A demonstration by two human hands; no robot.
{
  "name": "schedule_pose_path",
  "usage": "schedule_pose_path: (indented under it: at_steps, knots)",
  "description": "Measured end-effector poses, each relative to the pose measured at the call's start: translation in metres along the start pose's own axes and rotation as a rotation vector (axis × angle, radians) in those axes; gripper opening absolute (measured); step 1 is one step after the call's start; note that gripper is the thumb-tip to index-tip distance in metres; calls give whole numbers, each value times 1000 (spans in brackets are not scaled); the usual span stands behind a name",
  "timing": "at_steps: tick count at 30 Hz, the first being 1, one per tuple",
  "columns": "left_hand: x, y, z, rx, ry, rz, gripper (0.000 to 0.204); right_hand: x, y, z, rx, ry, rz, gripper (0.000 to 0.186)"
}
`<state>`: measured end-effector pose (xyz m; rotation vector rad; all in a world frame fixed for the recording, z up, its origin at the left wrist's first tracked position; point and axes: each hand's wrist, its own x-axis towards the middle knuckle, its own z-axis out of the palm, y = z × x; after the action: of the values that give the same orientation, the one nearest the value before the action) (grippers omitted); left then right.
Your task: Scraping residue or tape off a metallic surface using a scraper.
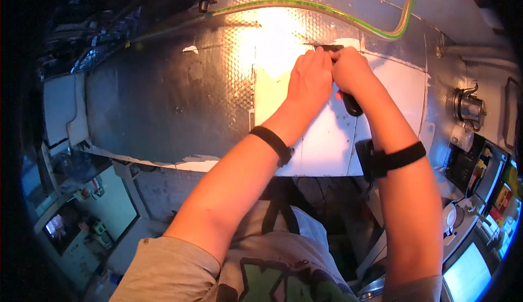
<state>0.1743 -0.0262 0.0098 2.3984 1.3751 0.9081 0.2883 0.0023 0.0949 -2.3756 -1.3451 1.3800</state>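
Observation:
Both my hands meet over the far part of a white panel [327, 144], under bright warm light. My right hand [351, 70] is wrapped round a black-handled tool [353, 106]; the rounded handle end sticks out below the palm. A flat dark piece [332, 47] shows beyond the fingers, seemingly the tool's front end; its exact kind is hidden. Against the right hand lies my left hand [310, 76], fingers curled together near that front end and apparently gripping it too. The panel's far edge looks torn or peeled near my fingers.
A dark textured metallic surface [174, 100] stretches left of the panel. Along the far side runs a green-striped hose [321, 8]. On the right stand a metal kettle [469, 108], a white cup [462, 137] and a lit screen [467, 275].

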Motion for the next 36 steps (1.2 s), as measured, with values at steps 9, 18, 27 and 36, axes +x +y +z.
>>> schedule_pose_path:
  at_steps: [9, 18, 27, 36]
  knots:
    - [-6, 11, 4, 22, -7, 8, 14, -7, 0, -10, -53, -66, 42, 36]
    - [-6, 8, 2, -42, -93, -62, 34, -14, -1, -7, 0, -32, -9, 35]
    - [-16, 16, 2, -44, -103, -48, 33, -10, 19, 1, -172, -48, -199, 30]
    - [-20, 15, 0, -23, 13, 0, 35, -6, 11, 6, -19, 5, 13, 33]
